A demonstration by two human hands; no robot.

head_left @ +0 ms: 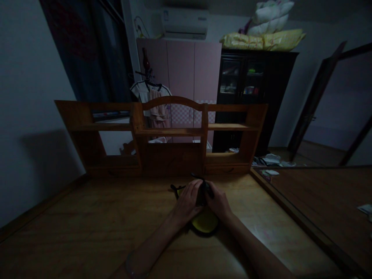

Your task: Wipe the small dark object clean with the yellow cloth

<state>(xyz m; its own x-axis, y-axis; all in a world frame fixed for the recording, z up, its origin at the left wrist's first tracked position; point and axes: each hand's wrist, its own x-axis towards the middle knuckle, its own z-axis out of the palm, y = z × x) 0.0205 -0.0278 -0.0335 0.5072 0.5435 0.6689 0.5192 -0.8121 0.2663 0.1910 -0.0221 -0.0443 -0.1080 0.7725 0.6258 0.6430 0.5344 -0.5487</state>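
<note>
On the wooden desk in the head view lies a yellow-lined item [205,222] with a dark rim, perhaps an open pouch or case. My left hand [188,201] rests over its far left part, fingers bent together around it. From the other side my right hand [218,200] closes on a small dark object [207,189] at the far end of the yellow item. A thin dark strip [196,176] sticks up beyond my fingers. Dim light and my hands hide the dark object's shape, so its kind cannot be made out.
Behind the hands, a wooden shelf unit [171,132] borders the desk [116,217]. A raised wooden edge [279,199] runs along the right side, with another brown surface [325,193] beyond it. Farther back stand a pink wardrobe [180,69] and a black cabinet [276,85].
</note>
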